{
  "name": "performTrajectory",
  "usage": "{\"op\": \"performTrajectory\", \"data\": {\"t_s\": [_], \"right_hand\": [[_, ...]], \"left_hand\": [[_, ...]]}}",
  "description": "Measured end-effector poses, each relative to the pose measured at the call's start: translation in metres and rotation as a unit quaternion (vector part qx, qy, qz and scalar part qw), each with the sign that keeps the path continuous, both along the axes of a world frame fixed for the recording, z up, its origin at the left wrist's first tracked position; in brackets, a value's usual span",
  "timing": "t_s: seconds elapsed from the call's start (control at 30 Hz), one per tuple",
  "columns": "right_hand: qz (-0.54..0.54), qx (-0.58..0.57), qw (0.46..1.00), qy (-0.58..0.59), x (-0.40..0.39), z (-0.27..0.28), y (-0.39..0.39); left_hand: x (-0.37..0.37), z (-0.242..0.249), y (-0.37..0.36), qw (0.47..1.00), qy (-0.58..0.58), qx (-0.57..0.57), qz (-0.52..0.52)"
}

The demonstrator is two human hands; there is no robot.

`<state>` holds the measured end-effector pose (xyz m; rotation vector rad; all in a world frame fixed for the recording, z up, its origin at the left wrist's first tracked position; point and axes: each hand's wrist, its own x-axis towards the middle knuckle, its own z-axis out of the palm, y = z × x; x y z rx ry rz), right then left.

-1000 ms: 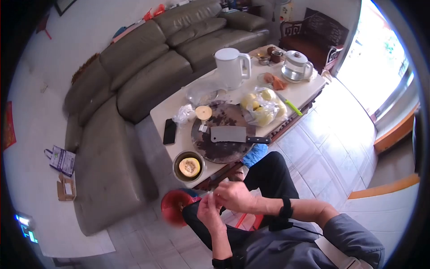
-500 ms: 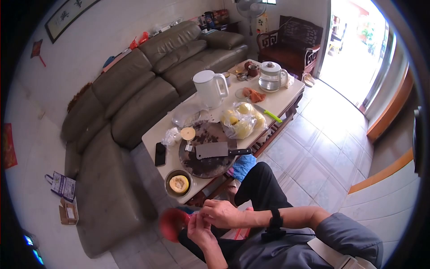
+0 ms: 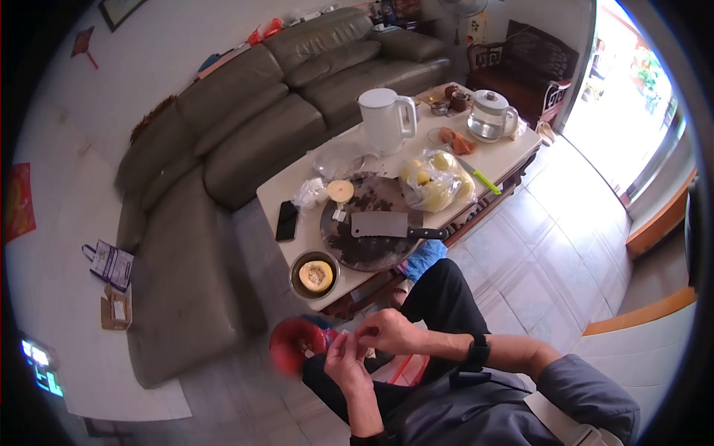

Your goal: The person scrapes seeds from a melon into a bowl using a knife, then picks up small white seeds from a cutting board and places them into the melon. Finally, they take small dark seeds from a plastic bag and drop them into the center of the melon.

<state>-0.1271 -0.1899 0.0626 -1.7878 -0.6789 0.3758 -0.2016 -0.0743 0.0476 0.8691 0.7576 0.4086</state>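
Note:
My left hand [image 3: 348, 362] and my right hand [image 3: 390, 332] meet above my lap, fingertips pinched together. Whatever lies between them is too small to make out. Just left of them stands a red bin [image 3: 291, 348], blurred. On the table, a round dark chopping board [image 3: 364, 256] carries a cleaver [image 3: 379, 224] with a black handle. A cut half of a pale yellow fruit [image 3: 340, 191] rests at the board's far left edge. Another half, with seeds showing [image 3: 316, 276], sits in a metal bowl [image 3: 296, 285] at the near corner.
Farther along the table [image 3: 279, 178] are a bag of yellow fruit [image 3: 439, 182], a green-handled knife [image 3: 487, 181], a white jug [image 3: 381, 123], a glass kettle [image 3: 488, 119] and an orange cloth [image 3: 456, 141]. A phone [image 3: 287, 221] lies at the left edge. A grey sofa [image 3: 245, 141] stands behind.
The view has shifted, so the table and sofa appear farther right and higher. My hands stay together, fingertips still pinched beside the red bin. The cleaver and fruit halves have not moved on the table.

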Motion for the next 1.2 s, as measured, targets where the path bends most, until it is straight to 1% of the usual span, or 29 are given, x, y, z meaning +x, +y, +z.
{"op": "performTrajectory", "data": {"t_s": [0.07, 0.1, 0.13, 0.2, 0.27, 0.33, 0.4, 0.47, 0.53, 0.57, 0.6, 0.63, 0.73, 0.77, 0.8, 0.83, 0.87, 0.9, 0.93, 1.0, 1.07, 1.1, 1.13, 1.17, 1.2], "right_hand": [[-0.005, -0.012, 0.999, 0.033, 0.004, -0.001, -0.002], [-0.003, -0.025, 0.998, 0.052, 0.006, 0.006, -0.005], [-0.009, -0.012, 0.999, 0.048, 0.007, 0.002, -0.007], [-0.005, 0.0, 0.996, 0.09, 0.008, 0.001, -0.01], [-0.021, 0.016, 0.998, 0.059, 0.006, -0.008, -0.011], [-0.018, 0.023, 0.997, 0.067, 0.005, -0.009, -0.012], [-0.007, -0.001, 0.986, 0.169, 0.005, -0.004, -0.016], [-0.011, -0.003, 0.984, 0.179, 0.005, -0.008, -0.017], [-0.012, -0.009, 0.988, 0.153, 0.004, -0.009, -0.017], [-0.012, -0.009, 0.988, 0.152, 0.003, -0.008, -0.017], [-0.024, -0.056, 0.995, 0.076, 0.0, -0.006, -0.016], [-0.037, -0.102, 0.994, -0.002, -0.002, -0.004, -0.016], [-0.053, -0.118, 0.991, -0.042, -0.006, -0.009, -0.013], [-0.06, -0.118, 0.988, -0.077, -0.008, -0.013, -0.011], [-0.06, -0.118, 0.988, -0.077, -0.008, -0.013, -0.01], [-0.058, -0.124, 0.985, -0.109, -0.008, -0.014, -0.009], [-0.056, -0.13, 0.98, -0.139, -0.01, -0.014, -0.009], [-0.054, -0.13, 0.98, -0.138, -0.011, -0.015, -0.009], [-0.041, -0.137, 0.978, -0.154, -0.012, -0.017, -0.008], [-0.028, -0.144, 0.974, -0.17, -0.013, -0.022, -0.007], [-0.019, -0.104, 0.966, -0.237, -0.014, -0.029, -0.005], [-0.018, -0.105, 0.966, -0.234, -0.014, -0.034, -0.003], [-0.039, -0.115, 0.951, -0.283, -0.013, -0.038, -0.001], [-0.058, -0.125, 0.934, -0.331, -0.011, -0.041, -0.001], [-0.054, -0.16, 0.939, -0.299, -0.001, -0.039, -0.004]], "left_hand": [[0.0, 0.002, -0.001, 0.999, 0.009, 0.016, -0.045], [0.001, 0.0, -0.001, 0.999, 0.006, 0.017, -0.051], [0.002, 0.002, -0.002, 0.999, 0.017, 0.015, -0.042], [0.004, 0.004, -0.003, 0.996, 0.019, 0.029, -0.085], [0.004, 0.0, -0.005, 0.995, 0.027, 0.036, -0.087], [0.004, -0.003, -0.003, 0.994, 0.026, 0.045, -0.095], [0.003, -0.005, -0.004, 0.993, 0.027, 0.036, -0.113], [0.001, -0.006, -0.006, 0.992, 0.028, 0.043, -0.117], [0.0, -0.006, -0.006, 0.991, 0.026, 0.052, -0.12], [0.0, -0.007, -0.007, 0.988, 0.031, 0.081, -0.124], [0.0, -0.008, -0.008, 0.985, 0.034, 0.111, -0.128], [0.0, -0.009, -0.009, 0.985, 0.031, 0.111, -0.128], [0.0, -0.014, -0.01, 0.98, 0.055, 0.141, -0.129], [-0.001, -0.016, -0.008, 0.975, 0.068, 0.154, -0.143], [-0.001, -0.015, -0.007, 0.97, 0.081, 0.166, -0.157], [-0.001, -0.014, -0.005, 0.97, 0.082, 0.166, -0.156], [0.0, -0.011, -0.002, 0.95, 0.097, 0.227, -0.192], [0.0, -0.009, 0.0, 0.924, 0.111, 0.286, -0.226], [-0.001, -0.01, 0.001, 0.925, 0.113, 0.285, -0.225], [-0.001, -0.016, 0.004, 0.859, 0.125, 0.434, -0.24], [-0.002, -0.02, 0.005, 0.869, 0.122, 0.419, -0.233], [-0.003, -0.02, 0.006, 0.877, 0.117, 0.408, -0.227], [-0.004, -0.019, 0.006, 0.877, 0.122, 0.405, -0.228], [-0.006, -0.017, 0.006, 0.876, 0.152, 0.396, -0.229], [-0.006, -0.016, 0.006, 0.875, 0.18, 0.387, -0.229]]}}
